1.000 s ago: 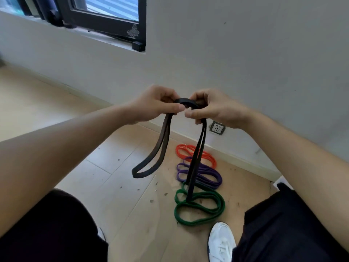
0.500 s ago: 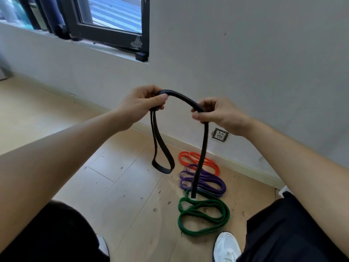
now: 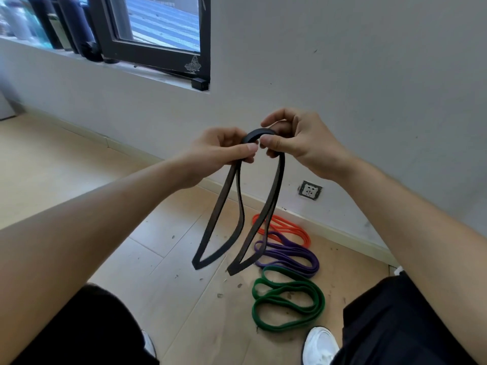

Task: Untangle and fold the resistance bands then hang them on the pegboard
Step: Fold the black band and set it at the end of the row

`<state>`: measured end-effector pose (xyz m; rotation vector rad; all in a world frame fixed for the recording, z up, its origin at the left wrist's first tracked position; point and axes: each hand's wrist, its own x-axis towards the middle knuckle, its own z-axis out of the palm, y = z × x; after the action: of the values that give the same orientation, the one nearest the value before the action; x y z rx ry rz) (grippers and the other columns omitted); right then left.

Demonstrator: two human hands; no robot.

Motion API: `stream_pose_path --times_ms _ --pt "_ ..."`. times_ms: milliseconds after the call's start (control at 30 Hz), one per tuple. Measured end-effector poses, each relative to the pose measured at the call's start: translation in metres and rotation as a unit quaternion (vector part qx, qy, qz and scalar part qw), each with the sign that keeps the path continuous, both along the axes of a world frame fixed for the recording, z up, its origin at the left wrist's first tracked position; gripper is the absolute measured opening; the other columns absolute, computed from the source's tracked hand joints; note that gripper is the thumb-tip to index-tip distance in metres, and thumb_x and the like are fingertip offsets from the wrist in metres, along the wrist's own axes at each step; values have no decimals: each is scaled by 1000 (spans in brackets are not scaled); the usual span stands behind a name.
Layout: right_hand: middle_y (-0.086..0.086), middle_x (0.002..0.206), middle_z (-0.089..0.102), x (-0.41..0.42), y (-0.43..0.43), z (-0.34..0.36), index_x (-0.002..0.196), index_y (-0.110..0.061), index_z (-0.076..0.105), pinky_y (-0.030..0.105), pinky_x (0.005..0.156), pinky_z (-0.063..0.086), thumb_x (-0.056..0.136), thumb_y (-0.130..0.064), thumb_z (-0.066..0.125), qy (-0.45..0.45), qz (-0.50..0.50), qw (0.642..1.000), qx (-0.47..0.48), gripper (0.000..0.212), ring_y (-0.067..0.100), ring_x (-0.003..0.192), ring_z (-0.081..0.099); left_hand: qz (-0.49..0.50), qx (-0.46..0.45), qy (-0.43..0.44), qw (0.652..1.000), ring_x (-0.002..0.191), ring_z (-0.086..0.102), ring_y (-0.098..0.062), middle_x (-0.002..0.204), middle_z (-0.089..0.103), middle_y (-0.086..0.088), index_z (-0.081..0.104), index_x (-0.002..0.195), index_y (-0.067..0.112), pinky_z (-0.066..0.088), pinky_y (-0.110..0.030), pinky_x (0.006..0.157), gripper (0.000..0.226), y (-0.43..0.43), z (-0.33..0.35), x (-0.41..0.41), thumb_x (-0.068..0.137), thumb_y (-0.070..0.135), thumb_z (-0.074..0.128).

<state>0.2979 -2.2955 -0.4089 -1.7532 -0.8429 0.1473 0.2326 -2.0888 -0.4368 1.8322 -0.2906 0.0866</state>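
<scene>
Black band (image 3: 266, 206) pinched mid-frame by left hand (image 3: 224, 151) and right hand (image 3: 297, 140), two loops hanging; loose pinch risks fold springing open.

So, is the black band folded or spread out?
Folded: left hand and right hand pinch the black band at its bend, two loops hanging.

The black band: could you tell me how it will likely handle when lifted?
Probably floppy: the black band hangs in two limp loops below the left hand and right hand. Likely light, since fingertip pinches carry it. Sharp creases at the loop ends suggest it folds readily.
</scene>
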Motion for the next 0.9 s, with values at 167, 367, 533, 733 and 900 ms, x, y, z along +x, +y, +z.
stream_pose_path --times_ms 167,367,533,733,900 --pt "19 95 74 -4 0 -5 115 -3 58 39 87 59 84 -4 78 11 41 996 -84 37 28 88 74 -6 -5 -10 1000 86 64 -19 98 65 -13 68 109 6 56 -33 90 16 3 3 -4 97 15 65" --pt "26 103 69 -9 2 -21 108 -2 69 49 93 57 85 -10 78 11 27 991 -133 26 37 99 69 0 -18 -19 1000 79 64 -14 90 63 -7 68 103 7 56 -24 78 10 3 5 -5 98 13 63" --pt "25 99 73 -7 -6 -11 109 -6 71 43 88 59 84 -10 78 12 -11 997 -72 26 34 94 74 2 12 -3 1000 83 71 -18 91 70 -6 69 109 7 61 -32 85 16 15 2 -2 97 16 63" --pt "5 100 77 -9 -9 -1 110 -12 73 32 88 59 85 -14 79 -49 -37 997 -44 26 17 95 74 -4 44 15 999 100 75 -21 105 78 -9 68 118 6 60 -31 89 25 15 -5 -1 95 15 66" --pt "0 97 78 -11 -6 4 105 -15 74 26 84 57 86 -11 78 -78 -47 996 -19 19 13 92 74 18 6 -14 1000 101 75 -18 106 78 -7 72 112 16 58 -26 87 21 6 -11 4 91 14 72"
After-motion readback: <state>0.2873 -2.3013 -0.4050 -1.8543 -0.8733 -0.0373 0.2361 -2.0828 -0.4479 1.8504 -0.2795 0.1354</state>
